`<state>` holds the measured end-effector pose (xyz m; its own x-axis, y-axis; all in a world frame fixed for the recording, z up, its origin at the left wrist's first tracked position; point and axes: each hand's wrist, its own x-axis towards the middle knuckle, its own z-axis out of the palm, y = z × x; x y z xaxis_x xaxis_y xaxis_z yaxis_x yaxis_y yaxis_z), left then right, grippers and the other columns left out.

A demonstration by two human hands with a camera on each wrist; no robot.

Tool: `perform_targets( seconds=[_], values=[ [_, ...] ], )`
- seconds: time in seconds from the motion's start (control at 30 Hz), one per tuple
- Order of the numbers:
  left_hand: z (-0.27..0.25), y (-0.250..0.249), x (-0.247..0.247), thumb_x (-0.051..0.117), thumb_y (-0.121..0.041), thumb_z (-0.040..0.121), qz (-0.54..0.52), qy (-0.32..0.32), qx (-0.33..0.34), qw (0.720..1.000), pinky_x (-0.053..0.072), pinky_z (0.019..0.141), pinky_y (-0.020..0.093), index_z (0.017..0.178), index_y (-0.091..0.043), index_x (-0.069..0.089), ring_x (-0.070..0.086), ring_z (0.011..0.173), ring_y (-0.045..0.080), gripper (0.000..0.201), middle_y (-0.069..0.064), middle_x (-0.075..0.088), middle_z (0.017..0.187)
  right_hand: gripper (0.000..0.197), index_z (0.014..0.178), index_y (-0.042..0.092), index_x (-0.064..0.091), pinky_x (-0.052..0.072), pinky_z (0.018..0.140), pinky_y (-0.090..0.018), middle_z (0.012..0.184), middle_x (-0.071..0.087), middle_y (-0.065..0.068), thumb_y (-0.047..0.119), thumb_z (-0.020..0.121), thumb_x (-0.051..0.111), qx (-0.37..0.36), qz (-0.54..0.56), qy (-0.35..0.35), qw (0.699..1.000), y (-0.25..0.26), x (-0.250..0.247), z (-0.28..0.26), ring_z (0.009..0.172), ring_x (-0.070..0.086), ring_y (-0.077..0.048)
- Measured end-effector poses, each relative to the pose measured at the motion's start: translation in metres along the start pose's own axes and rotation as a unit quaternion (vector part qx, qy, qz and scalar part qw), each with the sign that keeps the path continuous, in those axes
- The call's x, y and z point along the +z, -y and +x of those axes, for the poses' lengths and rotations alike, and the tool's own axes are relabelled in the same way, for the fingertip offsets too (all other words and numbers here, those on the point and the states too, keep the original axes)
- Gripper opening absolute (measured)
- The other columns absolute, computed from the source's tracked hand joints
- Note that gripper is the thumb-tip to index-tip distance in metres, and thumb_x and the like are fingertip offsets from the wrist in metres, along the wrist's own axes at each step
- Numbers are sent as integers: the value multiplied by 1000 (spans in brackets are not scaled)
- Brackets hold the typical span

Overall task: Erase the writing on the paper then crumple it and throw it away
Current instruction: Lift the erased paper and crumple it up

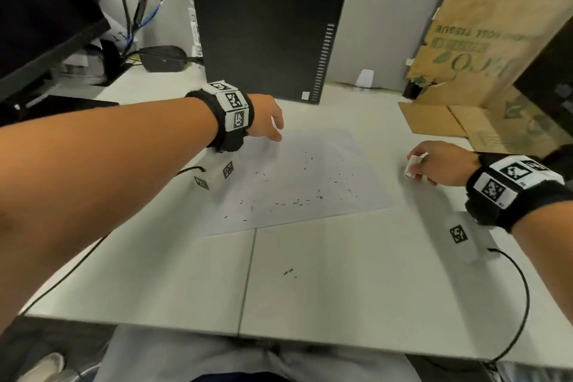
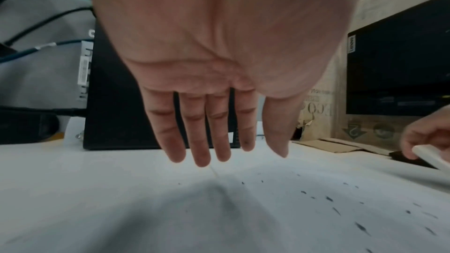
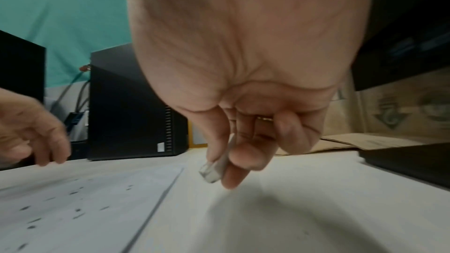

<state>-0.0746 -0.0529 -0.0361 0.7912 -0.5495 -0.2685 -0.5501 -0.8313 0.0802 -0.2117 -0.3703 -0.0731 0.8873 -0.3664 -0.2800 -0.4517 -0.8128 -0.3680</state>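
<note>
Paper sheet point(image 1: 297, 177) flat on white desk point(image 1: 341, 282), strewn with dark eraser crumbs point(image 1: 294, 202). Left hand point(image 1: 263, 118) over its far-left corner, fingers point(image 2: 199, 141) straight, slightly apart. Right hand point(image 1: 440, 164) right of sheet, pinching white eraser point(image 1: 412, 166).

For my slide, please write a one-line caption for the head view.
Right hand pinches an eraser beside the crumb-strewn paper; left hand hovers open.

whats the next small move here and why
Probably set the eraser down: the right hand pinches it off the sheet, and the paper shows only eraser crumbs, no writing. The open left hand hovers at its far corner, ready to gather and crumple it.
</note>
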Motion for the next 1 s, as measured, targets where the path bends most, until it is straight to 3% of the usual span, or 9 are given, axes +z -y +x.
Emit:
perform_targets(
  seconds=[0.1,0.17,0.23,0.33,0.43,0.57,0.77,0.9,1.0],
  values=[
    [9,-3,10,66,-36,91,-12,-5,-15,1000,42,102,34,130,-20,58,53,119,22,43,1,56,131,31,125,1,58,45,63,-29,105,74,-20,10,96,64,43,5,-33,999,-20,-2,9,92,66,-34],
    [13,-3,16,66,-35,90,-12,-7,-28,999,41,103,33,134,-21,54,52,121,22,47,1,55,134,37,131,8,51,42,55,-28,101,72,-18,12,96,63,67,-6,-51,996,-34,1,12,81,61,-29],
    [15,-1,19,65,-36,91,-2,-5,-43,999,37,106,34,139,-21,49,48,128,23,53,1,49,141,33,127,15,49,42,52,-27,84,71,-12,13,97,62,92,-4,-56,994,-47,7,14,68,60,-25],
    [16,3,21,64,-37,92,6,6,-58,998,35,108,34,144,-20,44,44,133,23,59,1,44,147,30,126,15,53,43,54,-27,84,67,-9,18,98,60,100,-53,-40,993,-49,3,11,72,62,-25],
    [15,5,26,68,-39,89,5,21,-65,998,36,108,34,147,-19,39,45,132,24,68,2,42,148,31,124,23,52,44,67,-29,92,59,0,35,97,62,53,-157,-26,986,-19,-9,-8,88,59,-24],
    [19,6,30,66,-39,90,27,31,-64,997,31,110,36,150,-19,33,36,138,26,71,6,35,153,21,111,28,62,42,80,-30,111,64,1,42,96,64,-63,-124,7,990,37,4,-31,96,55,-19],
    [18,14,32,67,-39,90,4,36,-71,997,31,109,35,150,-16,32,38,137,26,74,6,40,150,41,134,31,61,43,106,-35,132,55,5,50,97,58,-154,-208,121,958,91,36,-54,124,52,-18],
    [14,27,36,71,-36,87,-35,25,-75,996,37,102,34,142,-13,42,47,127,26,66,6,47,142,47,138,27,59,43,106,-35,137,54,5,52,97,58,-157,-225,138,952,106,46,-59,126,52,-19],
    [6,37,39,74,-31,85,-80,17,-87,993,42,92,33,132,-12,51,53,119,27,55,6,54,133,44,138,28,59,44,104,-33,135,57,5,47,98,59,-161,-166,112,966,110,50,-60,123,54,-18]
  ],
)
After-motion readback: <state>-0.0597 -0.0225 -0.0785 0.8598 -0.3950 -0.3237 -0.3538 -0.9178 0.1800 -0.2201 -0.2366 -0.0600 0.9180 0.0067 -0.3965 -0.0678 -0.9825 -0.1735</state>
